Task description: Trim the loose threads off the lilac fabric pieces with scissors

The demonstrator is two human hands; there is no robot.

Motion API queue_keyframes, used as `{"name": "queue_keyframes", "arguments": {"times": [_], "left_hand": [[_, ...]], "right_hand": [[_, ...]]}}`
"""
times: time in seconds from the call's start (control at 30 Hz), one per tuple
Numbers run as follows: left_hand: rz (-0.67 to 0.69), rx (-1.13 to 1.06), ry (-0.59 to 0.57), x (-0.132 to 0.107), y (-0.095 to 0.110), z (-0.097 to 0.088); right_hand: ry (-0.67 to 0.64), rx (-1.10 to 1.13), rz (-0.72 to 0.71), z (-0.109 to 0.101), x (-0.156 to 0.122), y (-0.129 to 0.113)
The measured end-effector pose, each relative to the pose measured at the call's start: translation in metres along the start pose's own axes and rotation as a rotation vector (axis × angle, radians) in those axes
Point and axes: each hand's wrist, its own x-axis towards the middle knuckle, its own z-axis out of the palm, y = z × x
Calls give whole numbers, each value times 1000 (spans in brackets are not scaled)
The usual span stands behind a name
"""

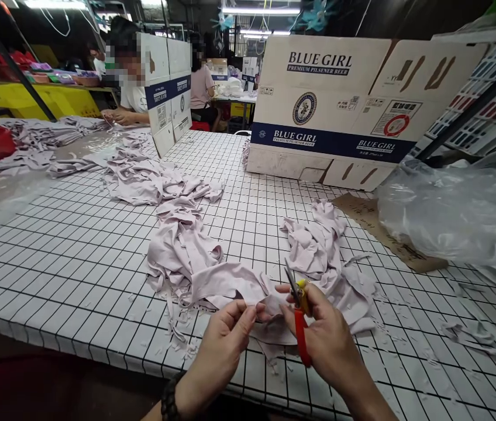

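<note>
My left hand point(226, 345) pinches the edge of a pale lilac fabric piece point(226, 283) near the front of the table. My right hand point(329, 339) is closed around red-handled scissors point(301, 336), whose blades point up and away from me. Its fingertips also meet the fabric beside my left hand. The fabric runs into a crumpled pile point(178, 242) on the left. Another pile point(318, 251) of the same cloth lies just beyond my right hand. Small cut scraps are strewn around my hands.
A checkered cloth point(99, 257) covers the table. Printed cardboard sheets point(327, 105) stand upright at the back. On the right lie brown paper point(388, 234) and clear plastic point(445, 204). More fabric point(138, 175) lies back left, where a co-worker point(131, 99) sits.
</note>
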Motion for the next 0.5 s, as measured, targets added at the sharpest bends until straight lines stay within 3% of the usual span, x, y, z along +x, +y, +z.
{"name": "queue_keyframes", "arguments": {"times": [0.13,0.2,0.37,0.5], "left_hand": [[32,84,-77,-3,4,-4],[60,137,-104,-4,4,-7],[196,320,-91,-5,5,-14],[353,447,-41,-6,11,-13]], "right_hand": [[-289,202,-84,11,16,1],[-361,297,-65,20,21,5],[-178,383,-71,30,25,12],[-139,355,-66,28,25,11]]}}
